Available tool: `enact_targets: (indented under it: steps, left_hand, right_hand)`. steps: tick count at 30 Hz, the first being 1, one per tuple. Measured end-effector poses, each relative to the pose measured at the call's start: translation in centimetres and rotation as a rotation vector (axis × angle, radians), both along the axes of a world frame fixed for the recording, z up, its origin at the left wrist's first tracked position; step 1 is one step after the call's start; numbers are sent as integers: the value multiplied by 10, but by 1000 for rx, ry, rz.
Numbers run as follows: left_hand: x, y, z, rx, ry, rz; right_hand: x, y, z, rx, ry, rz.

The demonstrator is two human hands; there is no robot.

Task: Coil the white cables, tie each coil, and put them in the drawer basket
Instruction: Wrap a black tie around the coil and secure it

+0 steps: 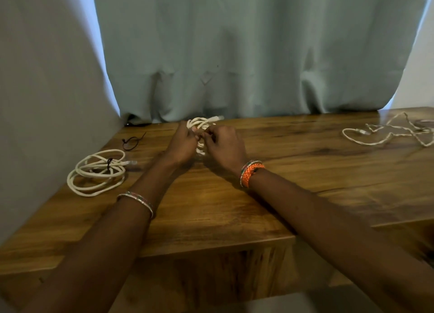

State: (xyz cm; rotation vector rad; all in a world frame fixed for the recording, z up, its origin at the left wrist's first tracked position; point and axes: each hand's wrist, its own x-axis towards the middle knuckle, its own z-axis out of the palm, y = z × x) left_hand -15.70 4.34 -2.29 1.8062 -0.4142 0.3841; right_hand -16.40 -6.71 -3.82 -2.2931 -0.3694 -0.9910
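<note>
Both hands, left (182,143) and right (223,146), close together, pinching a second coil (202,125) mid-worktop (281,172), probably tying it. One tied coil (97,172) done at left. Loose cable (387,134) far right still uncoiled. Spare tie (131,142) waiting. No basket visible.

Both hands, left (182,143) and right (223,146), gripping a white cable coil (202,125) above the wooden table (281,183).

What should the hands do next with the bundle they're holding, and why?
Probably fasten a tie round it. Both the left hand and right hand grip the white cable coil, with no tie visible on it, while the finished coil already wears a dark one.
</note>
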Motion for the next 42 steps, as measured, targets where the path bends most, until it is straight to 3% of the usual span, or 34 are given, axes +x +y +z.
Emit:
enact_targets:
  steps: [2, 5, 8, 13, 17, 20, 24, 29, 36, 42]
  left_hand:
    - [0, -10, 0, 31, -45, 12]
    - [2, -18, 0, 50, -92, 59]
    - [1, -24, 5, -21, -168, 274]
    - [11, -22, 12, -125, -174, 458]
    - [17, -25, 10, -215, -18, 482]
    - [18, -34, 10, -271, 42, 429]
    - [15, -38, 17, -274, -16, 309]
    - [15, -34, 23, -354, -101, 230]
    - [10, -41, 25, -436, -182, 137]
    - [13, -40, 25, -342, -292, 174]
  right_hand:
    - [2, 3, 1, 171, -27, -25]
    - [5, 11, 2, 586, 30, 58]
    - [3, 25, 2, 799, 137, 141]
    - [-6, 30, 8, 829, 255, 326]
    - [-10, 28, 9, 795, 286, 322]
    - [-13, 28, 16, 1021, 419, 370]
    - [-18, 13, 30, 1262, 591, 633]
    - [-23, -4, 43, 1244, 770, 959]
    - [-24, -7, 47, 1238, 788, 1004]
    - [-23, -8, 48, 1297, 760, 1056]
